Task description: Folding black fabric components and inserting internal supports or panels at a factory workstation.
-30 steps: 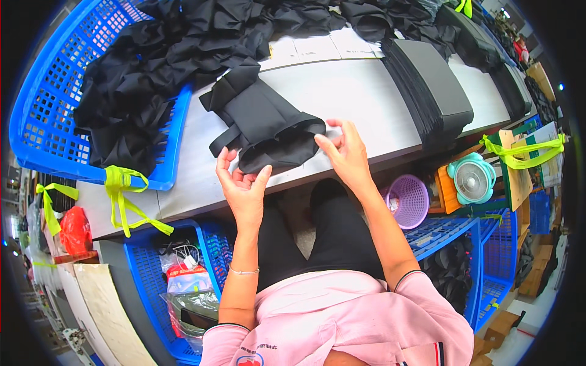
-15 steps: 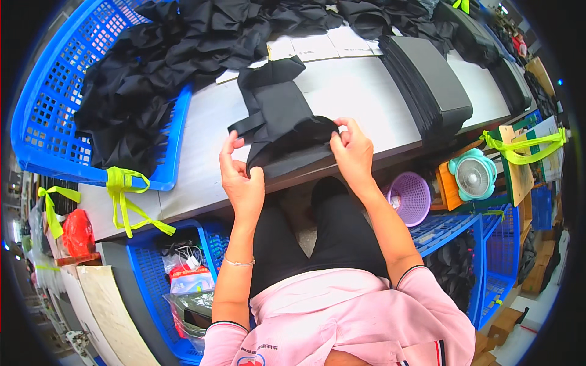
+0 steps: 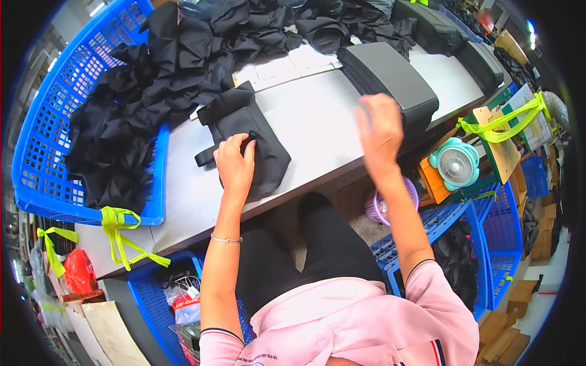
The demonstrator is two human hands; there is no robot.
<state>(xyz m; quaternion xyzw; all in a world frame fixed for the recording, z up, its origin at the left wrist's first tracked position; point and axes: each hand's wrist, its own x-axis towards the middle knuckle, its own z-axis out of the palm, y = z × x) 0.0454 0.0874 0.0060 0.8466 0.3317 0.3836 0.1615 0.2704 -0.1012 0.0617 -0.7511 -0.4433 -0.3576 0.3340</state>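
Note:
A black fabric bag [image 3: 268, 158] with a strap loop at its left side lies on the white table near the front edge. My left hand [image 3: 234, 163] is closed on the bag's folded-over edge, thumb and fingertips pinching the cloth. Farther right, my right hand [image 3: 381, 131] is raised off the bag, beside the near end of a stack of dark grey sheets [image 3: 397, 76]. Its fingers are smeared by motion, and whether they touch the stack or hold anything does not show.
A blue plastic basket [image 3: 46, 161] heaped with black fabric pieces [image 3: 116, 134] sits at the left. More black cloth [image 3: 244, 30] lies along the back. Below on the right are a purple wastebasket [image 3: 372, 210], a small turquoise fan [image 3: 455, 163] and a blue crate [image 3: 482, 262].
My right hand has let go of the bag and moved right to the grey stack. The bag now lies flatter, with my left hand pinching its edge. The whole view has shifted.

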